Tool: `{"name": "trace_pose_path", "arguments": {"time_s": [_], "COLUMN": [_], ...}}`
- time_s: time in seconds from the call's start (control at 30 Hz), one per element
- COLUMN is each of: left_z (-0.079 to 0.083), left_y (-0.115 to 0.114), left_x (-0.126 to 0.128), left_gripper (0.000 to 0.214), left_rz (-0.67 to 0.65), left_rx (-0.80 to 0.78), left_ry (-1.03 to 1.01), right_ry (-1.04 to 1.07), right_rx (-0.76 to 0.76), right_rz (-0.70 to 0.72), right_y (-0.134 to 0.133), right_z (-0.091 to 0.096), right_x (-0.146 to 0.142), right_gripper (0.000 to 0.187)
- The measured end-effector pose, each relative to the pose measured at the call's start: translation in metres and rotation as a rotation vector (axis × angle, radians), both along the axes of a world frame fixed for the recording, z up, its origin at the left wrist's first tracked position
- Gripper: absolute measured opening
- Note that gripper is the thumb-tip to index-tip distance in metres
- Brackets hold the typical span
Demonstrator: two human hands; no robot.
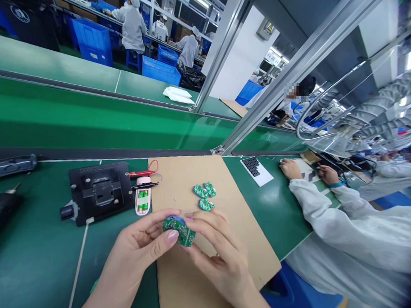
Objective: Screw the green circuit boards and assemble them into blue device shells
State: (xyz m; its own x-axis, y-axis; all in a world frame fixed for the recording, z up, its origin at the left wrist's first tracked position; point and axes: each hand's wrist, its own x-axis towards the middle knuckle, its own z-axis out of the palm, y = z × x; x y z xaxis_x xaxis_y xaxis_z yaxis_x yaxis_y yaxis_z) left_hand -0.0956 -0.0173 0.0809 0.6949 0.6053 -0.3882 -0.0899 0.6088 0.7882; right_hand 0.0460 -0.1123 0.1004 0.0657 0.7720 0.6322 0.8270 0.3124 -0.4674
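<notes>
My left hand (pixel 139 250) and my right hand (pixel 217 253) both pinch one small green circuit board (pixel 179 230) with a blue part under it, held just above the brown cardboard sheet (pixel 191 180). Three more green circuit boards (pixel 204 195) lie in a cluster on the cardboard a little beyond my fingers. Left of them lies a small white-and-pink battery holder (pixel 142 200) with green cells, clipped to red and black leads (pixel 144 173).
A black fixture block (pixel 98 190) sits on the green bench to the left, with dark tools (pixel 9 165) at the far left edge. A co-worker in white (pixel 351 231) works at the right, beside a white card of black pads (pixel 256 170). A conveyor (pixel 92 118) runs behind.
</notes>
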Motion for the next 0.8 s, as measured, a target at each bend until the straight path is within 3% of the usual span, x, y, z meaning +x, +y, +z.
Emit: {"name": "trace_pose_path", "arguments": {"time_s": [0.1, 0.2, 0.27, 0.37, 0.47, 0.6, 0.7, 0.8], "left_z": [-0.004, -0.004, -0.002, 0.004, 0.006, -0.004, -0.012, -0.014], "left_y": [0.000, 0.000, 0.000, -0.001, -0.003, -0.004, -0.003, -0.002], "left_x": [0.000, 0.001, 0.002, 0.001, -0.002, -0.007, -0.007, -0.004], "left_gripper": [0.033, 0.030, 0.027, 0.016, 0.009, 0.006, 0.010, 0.011], "left_rz": [0.037, 0.062, 0.058, 0.081, 0.118, 0.134, 0.167, 0.218], "left_rx": [-0.005, 0.024, 0.085, 0.301, 0.607, 0.937, 1.085, 1.120], "left_ry": [-0.002, -0.001, 0.003, 0.039, 0.141, 0.203, 0.150, 0.155], "right_ry": [0.060, 0.256, 0.388, 0.431, 0.394, 0.436, 0.457, 0.492], "right_rx": [-0.025, -0.127, -0.193, -0.212, -0.162, -0.119, -0.075, -0.100], "right_rz": [0.019, -0.074, -0.102, -0.057, -0.034, -0.047, -0.079, -0.112], "right_y": [-0.003, -0.005, -0.006, -0.005, -0.004, -0.003, 0.000, 0.002], "right_z": [-0.003, -0.005, -0.005, -0.002, -0.003, -0.014, -0.024, -0.024], "right_x": [0.000, -0.004, -0.009, -0.014, -0.017, -0.025, -0.033, -0.034], "right_gripper": [0.034, 0.041, 0.033, 0.014, 0.017, 0.020, 0.022, 0.022]}}
